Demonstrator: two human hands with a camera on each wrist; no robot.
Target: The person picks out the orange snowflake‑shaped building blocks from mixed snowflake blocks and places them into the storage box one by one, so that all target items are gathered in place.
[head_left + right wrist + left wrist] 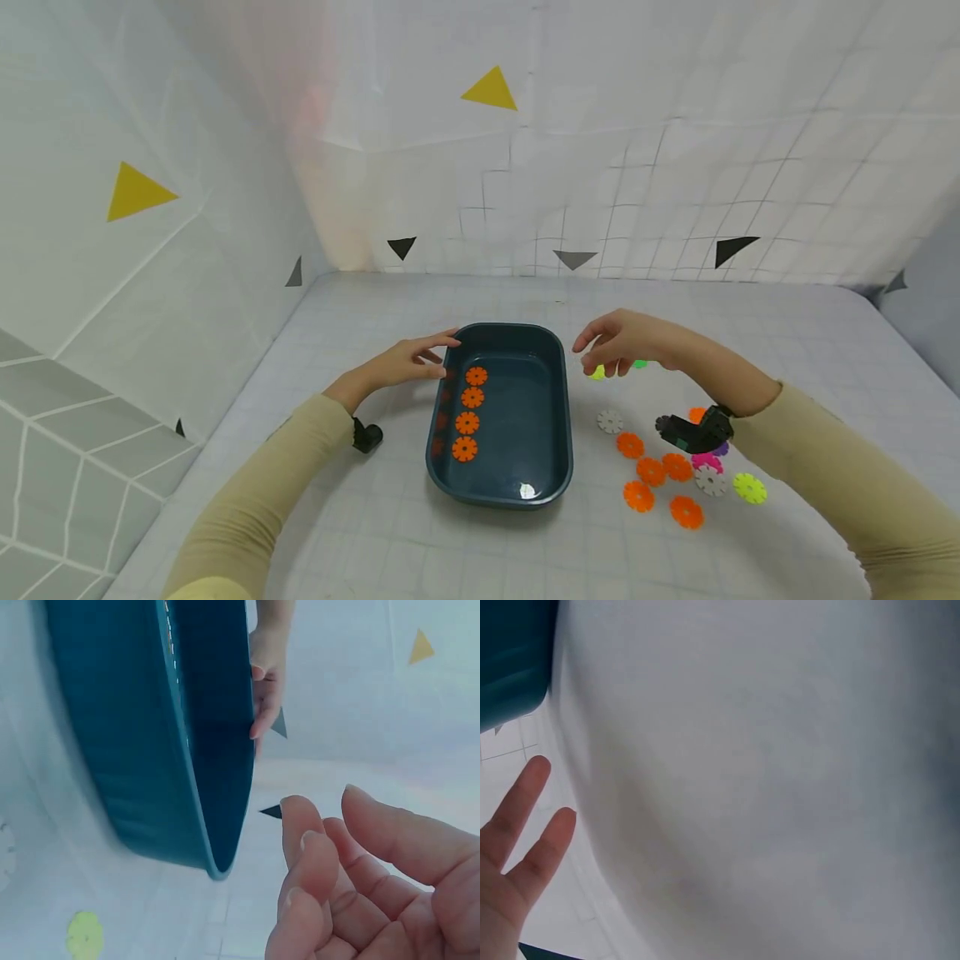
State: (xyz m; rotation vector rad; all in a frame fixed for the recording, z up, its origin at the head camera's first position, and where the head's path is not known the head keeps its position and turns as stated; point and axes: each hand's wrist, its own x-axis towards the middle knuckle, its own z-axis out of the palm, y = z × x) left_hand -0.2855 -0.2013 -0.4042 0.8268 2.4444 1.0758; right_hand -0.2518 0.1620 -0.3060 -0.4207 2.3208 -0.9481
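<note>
A dark teal rectangular tub [497,498] sits on the table, with several orange notched discs [467,423] in a column along its left side. My left hand [408,362] is at the tub's left rim, fingers fairly straight and fingertips right at the edge. The right wrist view also shows that left hand [268,694] at the far rim. Off the tub's right side, my right hand [626,340] hovers with loosely bent fingers and nothing between them. Its thumb and fingertips stand apart in the right wrist view [375,885].
Right of the tub lie loose discs: several orange ones [651,472], white ones [610,422], a yellow one [750,488], a pink one [707,462] and a green one [640,364]. A white sheet wall [600,167] with triangle marks rises behind the table.
</note>
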